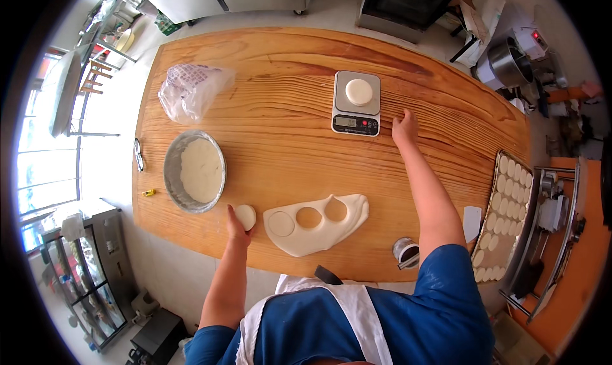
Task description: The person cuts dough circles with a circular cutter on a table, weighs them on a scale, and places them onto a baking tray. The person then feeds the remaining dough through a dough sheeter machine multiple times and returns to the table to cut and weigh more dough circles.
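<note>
My left hand (239, 230) holds a round white dough disc (247, 216) just above the table, beside the right side of the flour bowl. To its right lies a flat sheet of rolled dough (299, 241), with two round holes cut through and one circle marked at its left end. My right hand (405, 128) is stretched out over the table, right of a digital kitchen scale (356, 124) and apart from it. Its fingers are slightly bent and apart, with nothing seen in them. Another thick dough disc (359, 92) rests on the scale's plate.
A large metal bowl (223, 181) of white flour and a crumpled plastic bag (189, 94) are on the left. On the right are a metal cup (405, 253), a white scraper (472, 223) and a tray (498, 158) with rows of dough discs. Eyeglasses (138, 155) lie at the left edge.
</note>
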Motion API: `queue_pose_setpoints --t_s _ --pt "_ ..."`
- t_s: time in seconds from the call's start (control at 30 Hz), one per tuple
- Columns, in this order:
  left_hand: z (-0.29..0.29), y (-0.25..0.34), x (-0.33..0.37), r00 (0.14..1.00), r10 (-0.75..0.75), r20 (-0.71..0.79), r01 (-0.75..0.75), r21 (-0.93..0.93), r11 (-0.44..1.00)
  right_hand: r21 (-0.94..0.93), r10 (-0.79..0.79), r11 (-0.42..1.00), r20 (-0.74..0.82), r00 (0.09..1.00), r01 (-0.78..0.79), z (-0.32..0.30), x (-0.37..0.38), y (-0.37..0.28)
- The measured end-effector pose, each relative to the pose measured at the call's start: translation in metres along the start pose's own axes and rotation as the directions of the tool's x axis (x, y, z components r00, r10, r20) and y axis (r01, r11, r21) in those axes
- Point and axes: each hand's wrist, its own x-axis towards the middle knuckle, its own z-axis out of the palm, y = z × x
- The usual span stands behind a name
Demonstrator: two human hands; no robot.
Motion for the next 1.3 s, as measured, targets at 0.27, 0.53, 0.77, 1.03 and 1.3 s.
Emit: queue_pose_setpoints --t_s 0.27,0.53,0.77,1.03,1.3 --pt "0.002 0.001 0.000 1.000 0.011 -0.004 -0.011 -0.001 1.000 0.086 -0.030 0.996 -0.053 0.998 0.034 -0.014 0.024 -0.019" --pt "0.006 0.001 -0.005 0.999 0.031 -0.042 -0.031 0.005 1.000 0.031 -0.387 0.922 0.092 0.918 0.385 0.015 0.043 -0.086" --pt "-0.002 -0.003 -0.003 0.999 0.021 -0.026 -0.021 0.021 1.000 0.417 -0.150 0.906 0.160 0.976 0.071 0.001 0.025 -0.065" --pt "-0.007 -0.006 0.002 0.989 0.015 0.150 -0.014 -0.011 1.000 0.093 0.319 0.935 0.205 0.925 -0.343 -0.068 -0.030 0.100" --pt "0.009 0.005 0.004 0.984 0.096 0.149 -0.095 -0.017 0.995 0.492 -0.621 0.768 0.414 0.666 0.410 -0.014 -0.158 -0.058"
